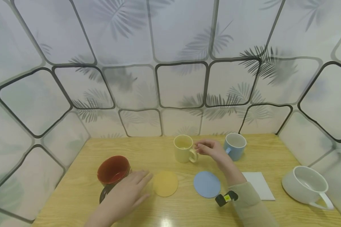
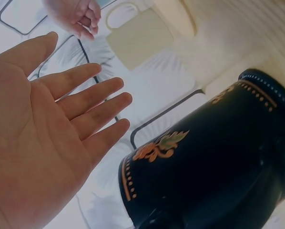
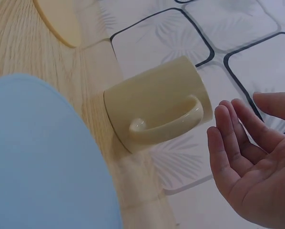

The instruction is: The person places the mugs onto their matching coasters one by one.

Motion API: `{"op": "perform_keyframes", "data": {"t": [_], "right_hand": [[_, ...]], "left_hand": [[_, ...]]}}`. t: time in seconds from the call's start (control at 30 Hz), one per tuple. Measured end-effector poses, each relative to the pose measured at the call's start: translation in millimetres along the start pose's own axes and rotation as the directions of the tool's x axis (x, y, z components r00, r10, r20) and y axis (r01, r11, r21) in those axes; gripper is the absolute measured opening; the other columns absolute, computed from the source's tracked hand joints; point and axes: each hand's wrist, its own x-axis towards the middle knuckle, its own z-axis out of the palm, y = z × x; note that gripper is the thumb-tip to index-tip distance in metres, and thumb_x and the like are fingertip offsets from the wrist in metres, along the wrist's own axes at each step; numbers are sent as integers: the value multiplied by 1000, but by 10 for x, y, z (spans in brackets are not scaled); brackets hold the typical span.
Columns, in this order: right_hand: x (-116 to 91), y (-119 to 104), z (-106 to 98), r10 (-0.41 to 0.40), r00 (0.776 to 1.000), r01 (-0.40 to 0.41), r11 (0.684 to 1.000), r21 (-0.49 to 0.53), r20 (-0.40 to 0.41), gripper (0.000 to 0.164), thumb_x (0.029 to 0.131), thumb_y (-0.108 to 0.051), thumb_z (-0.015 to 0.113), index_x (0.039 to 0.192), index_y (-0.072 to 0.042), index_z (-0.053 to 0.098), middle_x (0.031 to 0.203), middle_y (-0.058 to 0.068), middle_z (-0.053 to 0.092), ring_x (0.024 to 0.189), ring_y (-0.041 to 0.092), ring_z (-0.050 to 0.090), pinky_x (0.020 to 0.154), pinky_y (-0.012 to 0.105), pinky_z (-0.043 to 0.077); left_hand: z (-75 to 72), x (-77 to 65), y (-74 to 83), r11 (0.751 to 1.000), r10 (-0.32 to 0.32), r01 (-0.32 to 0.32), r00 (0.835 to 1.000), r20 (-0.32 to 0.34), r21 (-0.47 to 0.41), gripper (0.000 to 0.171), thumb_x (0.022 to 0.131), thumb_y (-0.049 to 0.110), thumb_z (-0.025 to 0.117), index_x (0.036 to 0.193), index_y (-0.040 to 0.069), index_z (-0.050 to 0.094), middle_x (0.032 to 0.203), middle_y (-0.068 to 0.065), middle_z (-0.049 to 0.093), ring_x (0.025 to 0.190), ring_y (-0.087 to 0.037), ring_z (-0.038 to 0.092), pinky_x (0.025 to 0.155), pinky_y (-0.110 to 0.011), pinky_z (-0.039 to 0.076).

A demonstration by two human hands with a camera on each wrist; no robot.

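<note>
A pale yellow mug (image 1: pixel 182 151) stands upright toward the back of the table, its handle facing right. My right hand (image 1: pixel 209 148) hovers just right of that handle with fingers loosely bent and nothing in them; the right wrist view shows a gap between fingertips and mug (image 3: pixel 152 102). At the left, a dark mug (image 2: pixel 204 157) with a red inside and painted flowers stands upright. My left hand (image 1: pixel 128 189) is beside it with fingers spread, holding nothing, and partly hides the mug's lower side in the head view.
A round yellow coaster (image 1: pixel 166 183) and a round blue coaster (image 1: pixel 206 184) lie on the table (image 1: pixel 147 214). A blue mug (image 1: pixel 235 146) stands behind a white square coaster (image 1: pixel 258 186). At far right is a wide white cup (image 1: pixel 304 184). Patterned fabric (image 1: pixel 182 85) walls the back and sides.
</note>
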Motion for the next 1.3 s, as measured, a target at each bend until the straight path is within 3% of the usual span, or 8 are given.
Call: {"op": "perform_keyframes", "data": {"t": [0.63, 1.1, 1.3], "right_hand": [[-2, 162, -51, 104, 994, -104, 994, -24, -18, 38, 108, -15, 60, 132, 14, 64, 109, 5, 80, 93, 5, 73, 96, 29, 64], [22, 270, -60, 150, 989, -150, 989, 4, -10, 38, 107, -12, 62, 132, 16, 63, 103, 1, 80, 87, 3, 72, 88, 23, 65], [7, 286, -42, 146, 989, -146, 989, -14, 0, 38, 107, -14, 63, 132, 14, 64, 105, -1, 79, 91, 6, 73, 91, 24, 65]], "left_hand": [[231, 91, -32, 996, -23, 31, 995, 102, -80, 54, 104, 36, 67, 148, 5, 60, 152, -14, 63, 141, -33, 60, 119, -54, 50], [378, 165, -46, 993, -36, 49, 992, 125, -105, 55, 104, 36, 67, 147, 3, 60, 152, -17, 61, 141, -35, 59, 122, -54, 47], [450, 198, -85, 991, -46, 62, 990, 135, -118, 55, 102, 36, 69, 145, 2, 62, 149, -19, 63, 140, -37, 60, 119, -57, 49]]}}
